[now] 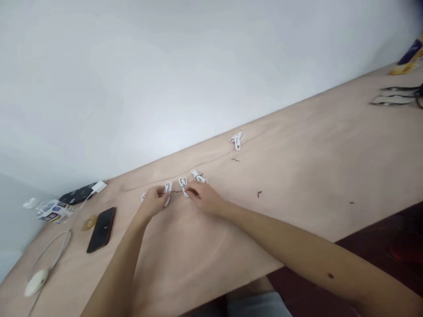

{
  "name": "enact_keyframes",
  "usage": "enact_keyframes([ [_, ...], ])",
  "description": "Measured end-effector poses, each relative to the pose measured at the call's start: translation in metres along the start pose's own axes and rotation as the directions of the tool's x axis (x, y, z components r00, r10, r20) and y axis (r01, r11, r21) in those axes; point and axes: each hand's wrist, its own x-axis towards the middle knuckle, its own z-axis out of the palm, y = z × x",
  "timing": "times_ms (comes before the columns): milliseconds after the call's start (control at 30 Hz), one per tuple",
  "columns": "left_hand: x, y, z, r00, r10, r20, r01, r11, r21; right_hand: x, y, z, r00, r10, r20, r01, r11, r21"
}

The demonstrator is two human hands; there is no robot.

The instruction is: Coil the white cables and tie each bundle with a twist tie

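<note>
The person is wearing light grey clothes [257, 304] on the lower body. Only a small bit is showing at the bottom of the view, so it is hard to tell what kind of clothes they are. The left arm [114, 268] and the right arm [297, 242] are showing bare skin all the way along. The right arm is carrying a small dark spot [330, 276] on its forearm, and it is looking like a mole. The left hand [152, 201] and the right hand [203, 197] are bare too, but they are looking a bit blurry, so tiny marks on them are too hard to see.
</note>
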Motion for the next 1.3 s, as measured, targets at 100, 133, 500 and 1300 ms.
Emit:
enact_keyframes([
  [100, -0.014, 0.002, -0.009, 0.999, 0.042, -0.010, -0.043, 0.987, -0.157, 0.000, 0.001, 0.001, 1.000, 0.017, 0.000, -0.017, 1.000, -0.002],
  [133, -0.019, 0.003, -0.010, 0.998, 0.058, -0.032, -0.064, 0.971, -0.228, 0.000, 0.002, 0.001, 1.000, 0.022, 0.002, -0.022, 1.000, -0.004],
  [500, -0.050, -0.023, 0.031, 0.989, 0.134, 0.060, -0.040, 0.641, -0.766, 0.000, -0.008, -0.004, 0.997, -0.028, 0.067, 0.024, 0.998, 0.065],
  [1300, -0.056, -0.010, 0.058, 0.963, 0.039, -0.265, -0.235, 0.597, -0.767, -0.023, -0.031, 0.025, 0.976, 0.216, -0.027, -0.211, 0.970, 0.118],
])
